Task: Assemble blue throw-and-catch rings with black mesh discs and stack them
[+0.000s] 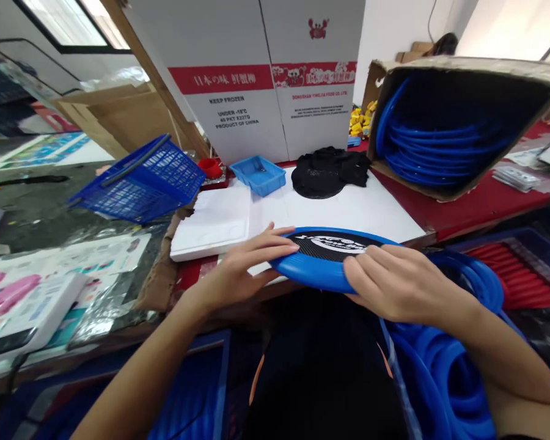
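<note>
I hold a blue ring disc (311,275) with a black mesh centre and white lettering over the near edge of the table. My left hand (242,269) grips its left rim, fingers laid over the top onto the mesh. On the right rim, my right hand (394,281) is wrapped round the edge with the thumb underneath. The disc is tilted slightly towards me. Under it lies a white board (371,208).
A cardboard box (458,67) of blue rings lies on its side at the right. More blue rings (444,373) fill a bin by my right knee. A pile of black mesh pieces (325,171), a small blue tray (259,174), a blue basket (142,180) and white cartons (266,79) stand behind.
</note>
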The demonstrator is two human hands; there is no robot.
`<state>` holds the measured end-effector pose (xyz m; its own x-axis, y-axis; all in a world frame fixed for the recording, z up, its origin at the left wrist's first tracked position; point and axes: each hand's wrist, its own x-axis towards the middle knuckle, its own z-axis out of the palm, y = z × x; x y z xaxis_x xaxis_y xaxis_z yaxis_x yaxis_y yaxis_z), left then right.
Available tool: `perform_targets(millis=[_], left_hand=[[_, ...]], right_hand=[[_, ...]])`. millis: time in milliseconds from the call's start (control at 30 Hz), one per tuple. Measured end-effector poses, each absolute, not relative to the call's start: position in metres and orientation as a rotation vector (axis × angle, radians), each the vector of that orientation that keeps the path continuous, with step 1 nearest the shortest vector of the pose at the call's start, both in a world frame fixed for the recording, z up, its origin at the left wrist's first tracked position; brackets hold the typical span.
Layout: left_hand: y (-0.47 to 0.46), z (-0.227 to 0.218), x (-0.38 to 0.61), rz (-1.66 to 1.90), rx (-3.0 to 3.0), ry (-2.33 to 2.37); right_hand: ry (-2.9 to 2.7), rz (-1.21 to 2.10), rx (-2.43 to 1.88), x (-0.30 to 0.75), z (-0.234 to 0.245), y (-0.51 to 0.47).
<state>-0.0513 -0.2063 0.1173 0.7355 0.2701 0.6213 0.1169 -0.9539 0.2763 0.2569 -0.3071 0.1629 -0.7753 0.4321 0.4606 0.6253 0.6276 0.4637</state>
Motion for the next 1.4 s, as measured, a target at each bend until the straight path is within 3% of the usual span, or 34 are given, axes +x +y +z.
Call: perform_targets(millis=[300,533,1067,1267,1400], left_hand=[[-0.223,0.120,-0.062,1.119,2.737,0.319],[-0.250,0.123,-0.041,0.975,2.968,0.498],[-0.256,0.128,-0.045,0.992,2.931,0.364],[-0.243,0.112,-0.038,0.885,2.910,0.530],[-0.264,0.115,-0.029,0.903,3.005,0.655]], right_hand=[[-2.473,-0.852,-0.767,0.260,0.166,-0.296],[-2.543,-0.978,-0.748,0.245,0.159,-0.305],[-2.514,-0.732,-0.892,0.265,0.156,-0.319],[-2.543,-0.935,-0.819,0.257,0.145,-0.304],[-2.530,-0.889,-0.864,0.260,0.146,-0.298]])
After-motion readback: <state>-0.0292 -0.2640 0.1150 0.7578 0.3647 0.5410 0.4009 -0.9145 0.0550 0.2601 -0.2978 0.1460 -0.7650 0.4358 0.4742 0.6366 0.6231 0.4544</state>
